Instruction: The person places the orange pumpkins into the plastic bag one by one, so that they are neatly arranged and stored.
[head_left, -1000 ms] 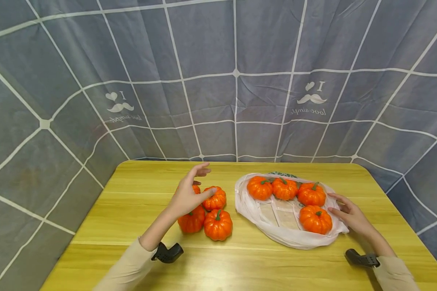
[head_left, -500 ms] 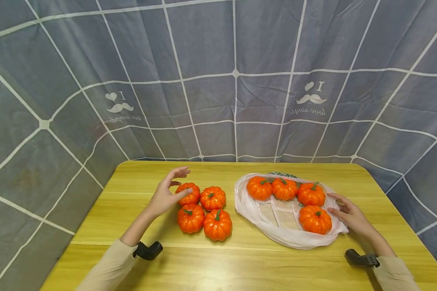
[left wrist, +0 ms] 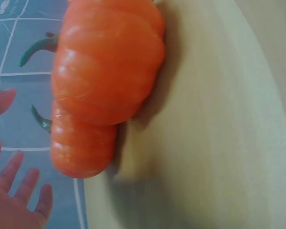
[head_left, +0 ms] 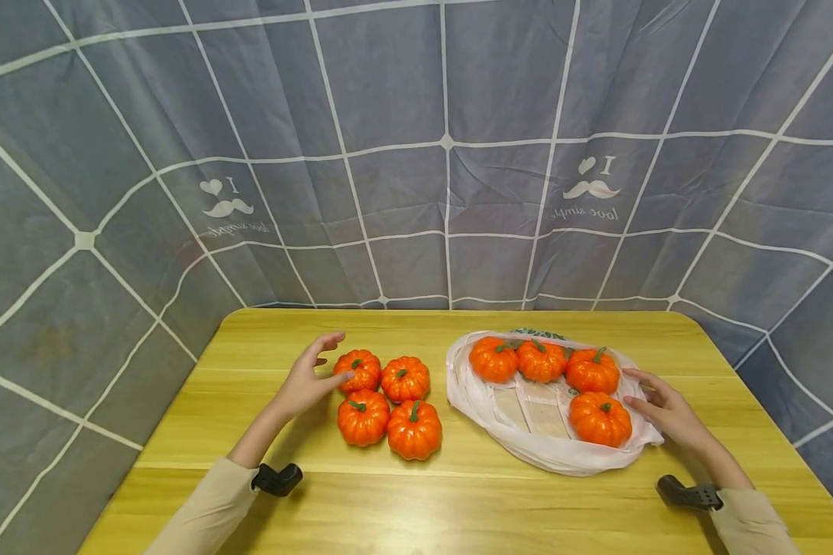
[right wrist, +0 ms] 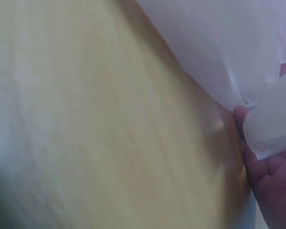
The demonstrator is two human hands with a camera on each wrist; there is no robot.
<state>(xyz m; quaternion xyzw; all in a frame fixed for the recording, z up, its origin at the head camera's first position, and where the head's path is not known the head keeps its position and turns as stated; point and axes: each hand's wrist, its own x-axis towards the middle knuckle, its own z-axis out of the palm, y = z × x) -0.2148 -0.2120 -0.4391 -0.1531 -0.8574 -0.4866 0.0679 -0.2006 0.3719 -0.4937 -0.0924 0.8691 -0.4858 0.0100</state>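
My left hand (head_left: 308, 385) is beside the back left one of several small orange pumpkins, its fingers spread and its thumb overlapping that pumpkin (head_left: 363, 362) in the head view. Nothing is held in it. In the left wrist view, its fingers (left wrist: 24, 183) are apart from the green-stemmed pumpkin (left wrist: 105, 62). My right hand (head_left: 673, 412) rests at the right edge of a crumpled white plastic bag (head_left: 527, 443), fingers relaxed. A loose flap of the bag (right wrist: 276, 114) partly hides that hand in the right wrist view. Several pumpkins (head_left: 600, 418) sit on the bag.
Three more pumpkins (head_left: 415, 429) stand close together with the one by my left hand, left of the bag. Under everything is a yellow wood-grain table (head_left: 416, 509). A grey curtain with white grid lines (head_left: 389, 193) hangs behind it.
My left hand has moved left and slightly down from over the loose pumpkins, uncovering them. My right hand and the bag stay in place.
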